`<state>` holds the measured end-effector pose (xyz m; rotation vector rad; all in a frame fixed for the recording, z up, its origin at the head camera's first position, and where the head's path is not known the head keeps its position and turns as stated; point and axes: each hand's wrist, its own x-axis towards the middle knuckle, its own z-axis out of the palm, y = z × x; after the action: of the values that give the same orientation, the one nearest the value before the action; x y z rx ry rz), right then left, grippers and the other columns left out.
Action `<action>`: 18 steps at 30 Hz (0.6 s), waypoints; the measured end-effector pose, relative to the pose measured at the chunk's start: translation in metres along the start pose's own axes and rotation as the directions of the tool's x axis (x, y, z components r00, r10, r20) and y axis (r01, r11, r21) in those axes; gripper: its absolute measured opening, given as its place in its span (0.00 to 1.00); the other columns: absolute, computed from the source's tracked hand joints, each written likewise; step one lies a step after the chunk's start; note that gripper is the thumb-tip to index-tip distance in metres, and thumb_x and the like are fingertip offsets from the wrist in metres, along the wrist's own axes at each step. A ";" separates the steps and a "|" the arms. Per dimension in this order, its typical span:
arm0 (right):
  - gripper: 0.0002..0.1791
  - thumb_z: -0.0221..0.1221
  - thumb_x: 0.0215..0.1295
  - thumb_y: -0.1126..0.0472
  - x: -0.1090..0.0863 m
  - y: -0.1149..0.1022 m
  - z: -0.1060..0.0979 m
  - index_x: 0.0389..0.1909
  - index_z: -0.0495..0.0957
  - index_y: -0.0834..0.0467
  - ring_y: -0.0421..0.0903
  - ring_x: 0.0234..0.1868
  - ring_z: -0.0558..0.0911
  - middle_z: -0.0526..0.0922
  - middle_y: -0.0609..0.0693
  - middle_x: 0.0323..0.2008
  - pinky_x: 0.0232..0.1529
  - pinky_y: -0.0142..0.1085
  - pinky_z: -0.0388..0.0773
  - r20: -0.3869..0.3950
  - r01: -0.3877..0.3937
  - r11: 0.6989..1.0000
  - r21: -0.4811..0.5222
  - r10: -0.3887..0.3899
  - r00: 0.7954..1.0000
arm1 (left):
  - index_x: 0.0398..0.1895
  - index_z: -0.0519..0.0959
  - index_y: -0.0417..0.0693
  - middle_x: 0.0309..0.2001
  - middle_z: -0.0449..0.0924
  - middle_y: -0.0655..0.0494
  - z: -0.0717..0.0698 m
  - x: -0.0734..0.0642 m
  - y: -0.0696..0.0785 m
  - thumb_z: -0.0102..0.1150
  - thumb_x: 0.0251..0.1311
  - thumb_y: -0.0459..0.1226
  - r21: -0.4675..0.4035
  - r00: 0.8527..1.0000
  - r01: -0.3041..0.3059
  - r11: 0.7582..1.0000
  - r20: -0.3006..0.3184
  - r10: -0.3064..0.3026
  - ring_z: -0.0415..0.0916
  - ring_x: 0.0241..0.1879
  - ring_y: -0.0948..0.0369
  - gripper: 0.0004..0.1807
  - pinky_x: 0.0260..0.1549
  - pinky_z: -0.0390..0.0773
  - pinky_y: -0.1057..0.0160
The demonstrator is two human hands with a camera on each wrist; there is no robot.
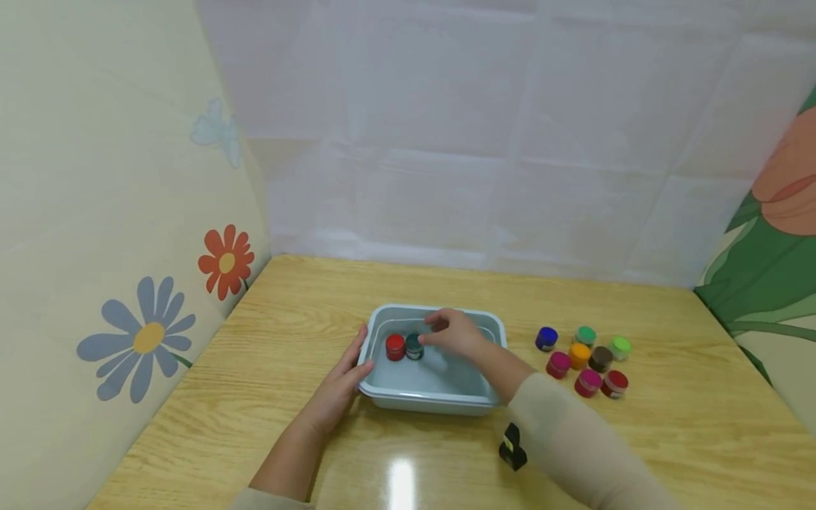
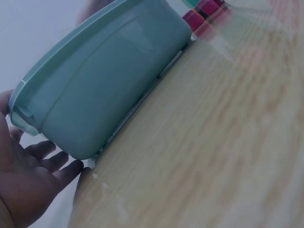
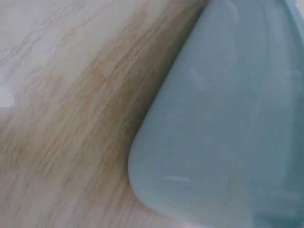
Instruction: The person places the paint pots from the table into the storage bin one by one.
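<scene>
A pale blue-grey plastic basin [image 1: 433,405] sits on the table, holding a red-lidded paint jar [image 1: 395,347] and a dark green one [image 1: 414,348] side by side in its left half. My left hand [image 1: 338,389] holds the basin's left end, thumb over the rim; in the left wrist view its fingers [image 2: 57,161] lie against the outer wall. Reaching over the near right part of the basin, my right hand [image 1: 455,333] has its thumb tip at the green jar's right edge and its index finger raised apart. The right wrist view shows only the basin's outer wall [image 3: 213,128] and table.
Right of the basin stands a loose group of several small paint jars, among them blue [image 1: 546,338], orange [image 1: 579,355], brown [image 1: 601,359] and light green [image 1: 620,347]. A small black object [image 1: 513,448] shows beside the right sleeve. A white sheet [image 1: 446,177] hangs behind the table.
</scene>
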<state>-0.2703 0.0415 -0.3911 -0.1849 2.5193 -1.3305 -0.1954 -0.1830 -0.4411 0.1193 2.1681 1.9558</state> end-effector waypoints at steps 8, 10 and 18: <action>0.21 0.66 0.60 0.58 -0.015 0.005 -0.020 0.55 0.78 0.58 0.51 0.57 0.79 0.82 0.56 0.55 0.56 0.44 0.78 -0.035 0.019 0.996 0.083 -0.016 0.999 | 0.80 0.42 0.60 0.81 0.32 0.56 0.000 0.000 0.001 0.42 0.73 0.41 0.003 1.000 -0.029 1.000 0.010 0.029 0.26 0.79 0.49 0.36 0.73 0.39 0.41; 0.21 0.67 0.60 0.58 -0.019 0.007 -0.026 0.55 0.79 0.57 0.51 0.56 0.79 0.82 0.55 0.54 0.56 0.44 0.78 -0.050 0.017 0.996 0.086 -0.013 0.999 | 0.80 0.42 0.58 0.81 0.32 0.55 0.000 -0.001 0.001 0.42 0.73 0.40 0.000 0.999 -0.041 0.999 0.013 0.041 0.27 0.79 0.49 0.36 0.73 0.41 0.41; 0.24 0.65 0.62 0.58 -0.032 0.015 -0.048 0.59 0.75 0.60 0.52 0.57 0.79 0.80 0.58 0.57 0.57 0.44 0.78 -0.063 0.047 0.993 0.106 -0.041 0.997 | 0.80 0.42 0.60 0.81 0.32 0.56 0.000 -0.001 0.002 0.42 0.73 0.41 -0.002 0.999 -0.029 1.000 0.014 0.029 0.27 0.79 0.49 0.36 0.73 0.40 0.41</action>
<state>-0.2548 0.0959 -0.3718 -0.1805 2.4982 -1.5065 -0.1943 -0.1826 -0.4387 0.1639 2.1682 1.9660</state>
